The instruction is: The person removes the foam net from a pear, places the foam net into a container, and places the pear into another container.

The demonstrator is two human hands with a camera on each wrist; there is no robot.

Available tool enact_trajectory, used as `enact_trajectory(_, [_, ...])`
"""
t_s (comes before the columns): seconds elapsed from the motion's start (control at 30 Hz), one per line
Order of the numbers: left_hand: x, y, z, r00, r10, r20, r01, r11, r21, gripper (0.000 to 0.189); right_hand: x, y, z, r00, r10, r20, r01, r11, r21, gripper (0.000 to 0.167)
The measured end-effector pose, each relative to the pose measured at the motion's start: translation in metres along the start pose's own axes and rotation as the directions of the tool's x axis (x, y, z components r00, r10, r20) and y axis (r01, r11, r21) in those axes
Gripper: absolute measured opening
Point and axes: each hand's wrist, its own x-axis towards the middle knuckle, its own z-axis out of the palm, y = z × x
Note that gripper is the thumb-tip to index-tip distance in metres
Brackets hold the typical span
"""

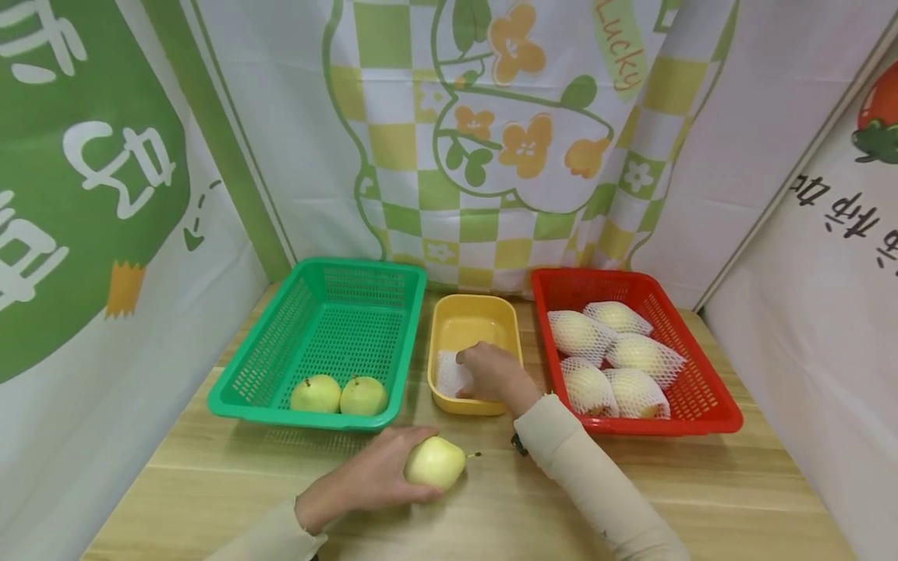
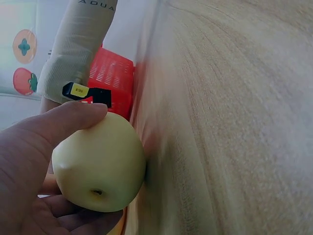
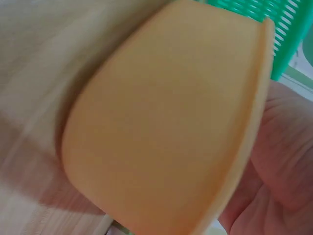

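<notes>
My left hand (image 1: 384, 474) grips a pale yellow-green pear (image 1: 436, 463), thumb on one side and fingers on the other. The pear lies low over the table front, its stem pointing right. In the left wrist view the pear's blossom end (image 2: 98, 191) faces the camera. My right hand (image 1: 494, 375) reaches into a yellow plastic container (image 1: 474, 312), fingers curled down at a white foam net sleeve (image 1: 450, 375) inside it. From the right wrist, the container's outer wall (image 3: 161, 117) hides the fingertips and the sleeve.
On the left stands a green basket (image 1: 316, 269) with two bare pears (image 1: 340, 396) at its near end. A red basket (image 1: 701, 397) on the right holds several pears in foam nets (image 1: 610, 358). A patterned curtain (image 1: 505, 156) hangs behind the wooden table (image 1: 730, 499).
</notes>
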Motion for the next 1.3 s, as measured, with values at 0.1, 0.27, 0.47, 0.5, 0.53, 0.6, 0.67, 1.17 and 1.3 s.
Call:
enact_trajectory(0.1, [0.001,0.001,-0.001,1.0,0.005,0.004,-0.005,1.0,0.015,0.078,0.0,-0.001,0.001,1.0,-0.01,-0.01,0.01,1.0,-0.024,0.045])
enact_trajectory(0.27, [0.001,0.004,-0.002,1.0,0.015,0.017,-0.016,0.999,0.043,0.078,-0.011,0.001,-0.015,1.0,-0.013,-0.015,0.014,0.999,0.049,0.053])
enact_trajectory(0.47, [0.001,0.007,0.001,1.0,0.008,0.03,-0.01,0.997,0.076,0.082,-0.043,0.005,-0.047,0.997,-0.012,-0.076,0.021,0.994,0.107,0.052])
enact_trajectory(0.5, [0.001,0.008,0.001,0.999,0.008,0.035,-0.011,0.997,0.079,0.083,-0.05,0.007,-0.052,0.997,-0.007,-0.083,0.017,0.993,0.114,0.052])
enact_trajectory(0.53, [0.002,0.009,0.002,0.999,0.008,0.04,-0.011,0.997,0.08,0.083,-0.058,0.009,-0.057,0.996,0.001,-0.086,0.009,0.993,0.119,0.053])
enact_trajectory(0.6, [0.002,0.01,0.002,0.999,0.012,0.052,-0.017,0.996,0.092,0.085,-0.074,0.015,-0.066,0.995,-0.001,-0.101,0.013,0.994,0.112,0.052])
enact_trajectory(0.67, [0.002,0.012,0.002,0.998,0.014,0.065,-0.021,0.995,0.098,0.086,-0.091,0.021,-0.073,0.995,0.006,-0.103,0.006,0.993,0.115,0.052])
enact_trajectory(1.17, [0.0,0.034,-0.01,0.991,0.017,0.132,-0.069,0.914,0.4,0.073,-0.165,0.056,-0.021,0.988,0.024,-0.153,-0.026,1.0,-0.014,0.099])
enact_trajectory(1.3, [-0.002,0.04,-0.011,0.993,0.018,0.121,-0.068,0.903,0.425,0.073,-0.167,0.061,0.0,0.961,-0.037,-0.274,0.0,0.991,-0.137,0.103])
